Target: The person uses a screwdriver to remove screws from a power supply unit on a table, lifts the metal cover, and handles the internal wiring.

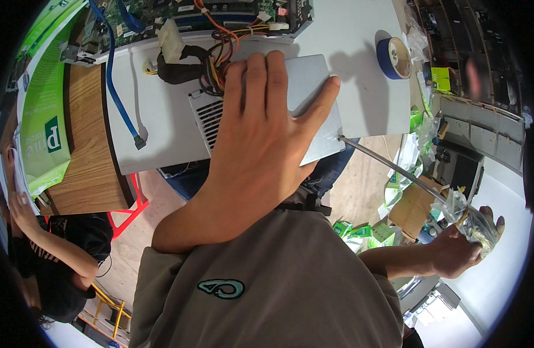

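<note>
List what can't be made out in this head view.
- Power supply box: most of its top is hidden under the left hand.
- Screwdriver handle: wrapped in clear plastic inside the right hand.
- Screw at the screwdriver tip: too small to see.
- Circuit board: cut off by the top edge.

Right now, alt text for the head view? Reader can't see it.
A person's left hand presses flat on a grey metal power supply box on a white table, while the right hand holds a long screwdriver with its tip at the box's corner. Coloured wires and a blue tape roll lie nearby.
</note>
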`<state>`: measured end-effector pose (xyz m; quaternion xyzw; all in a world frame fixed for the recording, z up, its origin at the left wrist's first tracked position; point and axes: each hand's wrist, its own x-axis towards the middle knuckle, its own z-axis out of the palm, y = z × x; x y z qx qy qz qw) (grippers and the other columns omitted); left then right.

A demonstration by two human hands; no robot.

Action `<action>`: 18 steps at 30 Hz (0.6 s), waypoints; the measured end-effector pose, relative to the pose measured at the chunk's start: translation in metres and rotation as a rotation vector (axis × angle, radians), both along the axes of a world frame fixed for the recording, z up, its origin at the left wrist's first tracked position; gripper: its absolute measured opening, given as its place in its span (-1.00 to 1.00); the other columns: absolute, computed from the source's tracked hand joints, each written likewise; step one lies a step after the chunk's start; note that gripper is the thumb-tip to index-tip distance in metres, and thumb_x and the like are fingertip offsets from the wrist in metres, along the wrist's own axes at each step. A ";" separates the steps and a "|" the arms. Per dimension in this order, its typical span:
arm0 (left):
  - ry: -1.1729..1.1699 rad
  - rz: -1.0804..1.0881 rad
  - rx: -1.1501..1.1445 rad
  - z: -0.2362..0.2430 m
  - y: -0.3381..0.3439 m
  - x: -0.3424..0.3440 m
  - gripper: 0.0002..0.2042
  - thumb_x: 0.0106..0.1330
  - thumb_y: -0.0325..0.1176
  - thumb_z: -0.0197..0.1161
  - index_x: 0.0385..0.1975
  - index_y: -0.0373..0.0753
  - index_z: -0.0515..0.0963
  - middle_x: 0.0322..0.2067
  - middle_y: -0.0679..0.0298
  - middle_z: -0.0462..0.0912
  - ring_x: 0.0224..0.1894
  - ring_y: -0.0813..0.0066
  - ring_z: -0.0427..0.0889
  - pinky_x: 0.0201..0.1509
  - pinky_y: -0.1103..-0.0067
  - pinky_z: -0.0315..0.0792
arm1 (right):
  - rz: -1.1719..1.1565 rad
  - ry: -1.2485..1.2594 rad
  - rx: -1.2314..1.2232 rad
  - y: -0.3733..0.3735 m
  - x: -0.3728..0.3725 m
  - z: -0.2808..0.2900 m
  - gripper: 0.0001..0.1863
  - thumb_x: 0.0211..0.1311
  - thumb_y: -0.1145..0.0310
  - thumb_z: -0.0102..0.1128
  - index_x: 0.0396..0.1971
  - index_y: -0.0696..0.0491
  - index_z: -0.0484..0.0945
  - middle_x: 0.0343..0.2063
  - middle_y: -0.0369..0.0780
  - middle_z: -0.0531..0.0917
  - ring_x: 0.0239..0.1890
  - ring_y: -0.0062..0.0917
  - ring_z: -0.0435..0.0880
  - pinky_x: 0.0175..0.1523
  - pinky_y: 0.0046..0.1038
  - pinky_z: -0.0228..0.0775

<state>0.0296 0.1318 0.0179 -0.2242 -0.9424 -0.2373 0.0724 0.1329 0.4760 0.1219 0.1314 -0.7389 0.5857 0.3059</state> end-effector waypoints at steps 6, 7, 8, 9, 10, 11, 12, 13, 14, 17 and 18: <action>0.005 0.000 -0.004 0.001 0.000 -0.001 -0.13 -0.22 -0.07 0.59 0.27 -0.04 0.48 0.09 -0.26 0.35 0.18 -0.20 0.32 0.32 0.00 0.16 | -0.009 0.010 0.005 -0.005 -0.002 0.000 -0.22 0.36 0.24 0.16 0.34 0.45 0.05 0.07 0.31 0.47 0.01 -0.04 0.66 0.00 -0.27 0.74; 0.008 0.000 -0.006 0.001 0.000 -0.001 -0.13 -0.22 -0.06 0.59 0.27 -0.04 0.48 0.09 -0.27 0.35 0.18 -0.20 0.32 0.32 0.00 0.16 | -0.015 0.009 0.005 -0.008 -0.003 0.000 -0.22 0.36 0.24 0.16 0.34 0.45 0.06 0.07 0.31 0.47 -0.01 -0.04 0.67 -0.02 -0.29 0.75; 0.010 -0.001 -0.007 0.000 0.000 -0.001 -0.13 -0.22 -0.06 0.59 0.27 -0.04 0.48 0.09 -0.27 0.35 0.18 -0.20 0.32 0.32 0.00 0.16 | -0.102 0.012 0.000 -0.014 -0.005 -0.001 -0.18 0.27 0.27 0.26 0.33 0.43 0.08 0.03 0.29 0.45 -0.11 -0.08 0.69 -0.20 -0.43 0.74; 0.010 0.000 -0.007 0.000 0.000 -0.001 -0.13 -0.22 -0.06 0.59 0.27 -0.04 0.48 0.09 -0.27 0.35 0.18 -0.20 0.32 0.32 0.00 0.16 | -0.144 0.014 -0.002 -0.016 -0.005 -0.002 -0.16 0.22 0.29 0.31 0.33 0.42 0.09 0.02 0.28 0.45 -0.16 -0.10 0.71 -0.29 -0.49 0.74; 0.011 -0.003 -0.004 0.000 0.000 -0.001 -0.13 -0.22 -0.06 0.59 0.27 -0.04 0.48 0.09 -0.27 0.35 0.18 -0.20 0.32 0.32 0.00 0.16 | -0.187 0.016 -0.005 -0.018 -0.006 -0.002 -0.14 0.17 0.30 0.35 0.33 0.41 0.10 0.00 0.28 0.44 -0.21 -0.12 0.72 -0.38 -0.56 0.74; 0.012 -0.005 0.000 -0.001 -0.001 -0.001 -0.13 -0.22 -0.05 0.59 0.27 -0.04 0.48 0.09 -0.27 0.35 0.18 -0.20 0.32 0.32 0.01 0.16 | -0.199 0.016 -0.011 -0.018 -0.005 -0.002 -0.14 0.17 0.30 0.35 0.33 0.41 0.10 0.00 0.27 0.44 -0.22 -0.12 0.72 -0.39 -0.57 0.74; 0.012 -0.004 0.000 -0.001 -0.001 -0.001 -0.13 -0.22 -0.05 0.59 0.27 -0.04 0.48 0.09 -0.27 0.35 0.18 -0.20 0.32 0.32 0.01 0.16 | -0.205 0.016 -0.014 -0.018 -0.006 -0.002 -0.14 0.18 0.30 0.35 0.33 0.41 0.10 -0.01 0.26 0.44 -0.22 -0.13 0.72 -0.40 -0.57 0.74; 0.012 -0.003 0.001 -0.001 -0.001 -0.001 -0.13 -0.22 -0.05 0.59 0.27 -0.04 0.48 0.09 -0.28 0.35 0.18 -0.20 0.32 0.32 0.01 0.16 | -0.210 0.016 -0.017 -0.019 -0.006 -0.002 -0.14 0.18 0.29 0.35 0.33 0.41 0.10 -0.01 0.26 0.44 -0.23 -0.13 0.71 -0.40 -0.58 0.74; 0.012 -0.003 0.002 -0.001 -0.001 -0.001 -0.12 -0.21 -0.05 0.58 0.28 -0.04 0.48 0.10 -0.28 0.34 0.18 -0.20 0.32 0.32 0.01 0.15 | -0.235 0.027 -0.035 -0.021 -0.007 -0.002 -0.14 0.18 0.30 0.35 0.33 0.41 0.10 -0.01 0.26 0.44 -0.21 -0.13 0.71 -0.42 -0.58 0.73; 0.008 -0.007 0.002 -0.001 -0.001 -0.001 -0.12 -0.21 -0.05 0.59 0.28 -0.05 0.47 0.10 -0.28 0.34 0.18 -0.20 0.32 0.32 0.01 0.15 | -0.059 0.006 -0.034 -0.013 -0.007 0.001 -0.22 0.29 0.30 0.21 0.34 0.43 0.07 0.03 0.28 0.45 -0.10 -0.09 0.69 -0.32 -0.50 0.75; 0.008 -0.007 0.003 -0.001 -0.001 -0.001 -0.12 -0.21 -0.05 0.59 0.28 -0.05 0.47 0.10 -0.28 0.34 0.18 -0.20 0.32 0.32 0.01 0.15 | 0.043 -0.008 -0.023 -0.011 -0.006 0.001 -0.25 0.34 0.30 0.14 0.35 0.43 0.06 0.06 0.30 0.45 -0.06 -0.07 0.69 -0.25 -0.46 0.77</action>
